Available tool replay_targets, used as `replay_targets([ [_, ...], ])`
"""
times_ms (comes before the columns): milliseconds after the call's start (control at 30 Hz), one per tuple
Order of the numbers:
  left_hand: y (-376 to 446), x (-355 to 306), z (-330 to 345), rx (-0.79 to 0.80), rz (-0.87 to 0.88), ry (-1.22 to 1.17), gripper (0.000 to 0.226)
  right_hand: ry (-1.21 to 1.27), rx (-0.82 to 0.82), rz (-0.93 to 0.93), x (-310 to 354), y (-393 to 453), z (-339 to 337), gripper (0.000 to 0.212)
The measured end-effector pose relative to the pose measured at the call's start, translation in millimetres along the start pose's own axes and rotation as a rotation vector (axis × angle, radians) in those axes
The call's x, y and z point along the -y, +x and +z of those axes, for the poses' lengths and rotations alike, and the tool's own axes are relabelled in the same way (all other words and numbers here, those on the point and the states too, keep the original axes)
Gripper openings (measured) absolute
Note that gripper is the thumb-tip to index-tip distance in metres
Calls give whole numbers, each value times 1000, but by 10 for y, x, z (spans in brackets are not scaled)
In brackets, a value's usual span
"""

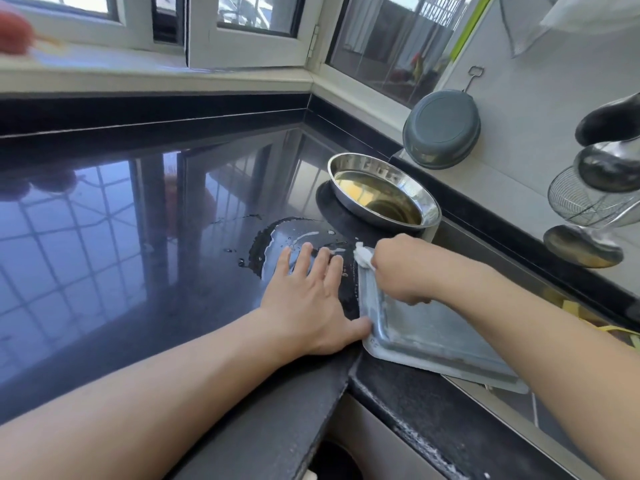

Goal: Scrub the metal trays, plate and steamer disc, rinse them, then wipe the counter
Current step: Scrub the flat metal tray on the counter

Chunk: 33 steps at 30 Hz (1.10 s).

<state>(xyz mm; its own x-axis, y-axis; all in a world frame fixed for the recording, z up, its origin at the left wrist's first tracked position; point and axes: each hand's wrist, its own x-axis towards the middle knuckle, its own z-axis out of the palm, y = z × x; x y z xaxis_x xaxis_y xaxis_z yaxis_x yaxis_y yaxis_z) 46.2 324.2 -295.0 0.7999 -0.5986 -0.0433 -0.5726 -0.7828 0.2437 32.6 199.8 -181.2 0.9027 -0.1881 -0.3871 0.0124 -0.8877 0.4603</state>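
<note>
While the right hand [398, 268] clutches a white scrubber [363, 255] on the metal tray's [433, 337] far corner, the left hand [311, 299] lies flat beside, thumb touching its rim; beyond sits a steel bowl [381, 192] on the wet counter [138, 237]

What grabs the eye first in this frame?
The two hands at centre: the left hand lies flat on the wet black counter, its thumb against the edge of the rectangular metal tray. The right hand holds a white scrubber in its grip at the tray's far corner. Behind them, a shiny round metal pan stands by the wall.
</note>
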Motion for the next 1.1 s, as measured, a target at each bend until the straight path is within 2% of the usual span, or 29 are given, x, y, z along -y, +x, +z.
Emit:
replay_targets([
  [100,10,2,21,-7,-1,-4,112,-5,137,-59,27,-204,-7,11],
  [233,8,0,34,-20,-5,-9,113,-98,220,-122,128,-439,-34,12],
  [300,2,2,35,-25,-1,0,111,-88,176,-39,171,-322,-41,13],
  [400,20,9,57,-28,5,1,111,106,8,94,83,43,42,30],
  [500,24,8,54,-35,3,5,110,342,-112,128,-112,284,87,28],
  [600,26,20,33,-40,0,-11,102,433,-132,146,-381,250,107,17],
  [700,74,56,-39,-39,-35,-71,98,512,-108,160,-714,15,249,26],
  [767,120,87,-94,-41,-58,-146,83,573,-94,171,-906,-158,429,26],
  [967,27,62,-272,-324,-116,-507,50,583,-162,225,-1232,-472,938,33],
  [1033,-29,24,-286,-371,-89,-502,43,617,-179,242,-1293,-516,1038,32],
  [1100,-83,-41,-267,-332,0,-455,37,620,-156,227,-1308,-559,1137,31],
])
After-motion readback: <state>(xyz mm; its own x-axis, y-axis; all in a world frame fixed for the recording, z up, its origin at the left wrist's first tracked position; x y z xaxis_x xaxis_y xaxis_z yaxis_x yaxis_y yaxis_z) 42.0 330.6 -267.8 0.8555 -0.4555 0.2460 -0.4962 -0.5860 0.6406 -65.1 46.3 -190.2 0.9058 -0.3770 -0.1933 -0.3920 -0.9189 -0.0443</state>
